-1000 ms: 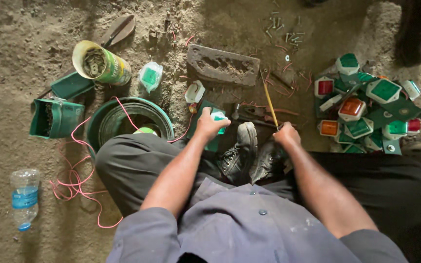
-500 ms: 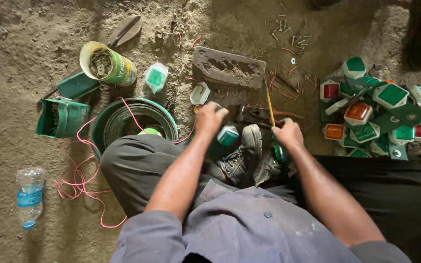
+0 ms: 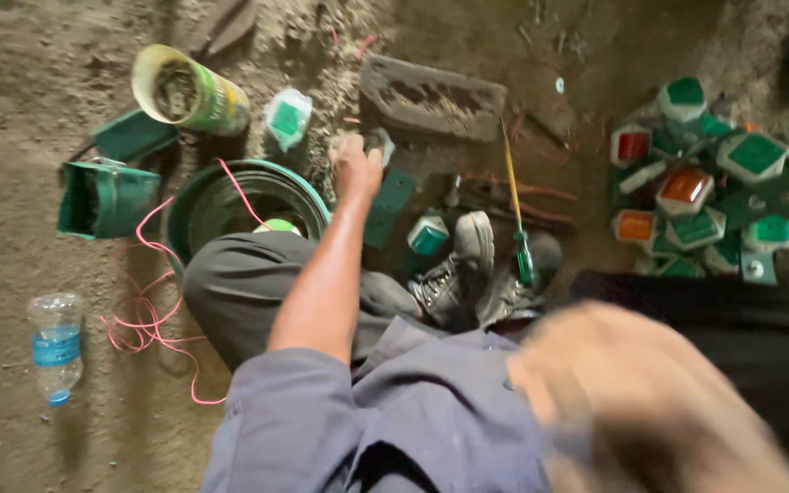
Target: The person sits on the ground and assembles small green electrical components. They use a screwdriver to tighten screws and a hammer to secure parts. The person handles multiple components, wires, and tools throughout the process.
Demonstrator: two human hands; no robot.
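Observation:
My left hand (image 3: 355, 167) stretches forward over the dirt floor, fingers curled on a small white and green casing (image 3: 383, 144) just in front of a grey brick (image 3: 431, 96). My right hand (image 3: 641, 402) is a large blur close to the camera at the lower right; what it holds, if anything, is not visible. A yellow-shafted screwdriver with a green handle (image 3: 520, 228) lies on the ground by my shoes (image 3: 468, 265). Another white and green casing (image 3: 428, 234) sits beside the left shoe, next to a flat green plate (image 3: 391, 206).
A green bowl (image 3: 195, 194) stands by my left knee, with pink wire (image 3: 152, 315) trailing from it. Behind it are a yellow can (image 3: 192, 89), a green box (image 3: 107, 196) and a bagged casing (image 3: 287, 119). A water bottle (image 3: 55, 345) lies left; a pile of green, red and orange casings (image 3: 714, 183) lies right.
My left hand has reached forward from near my shoes to the casing by the brick. My right hand let go of the screwdriver and swung up towards the camera.

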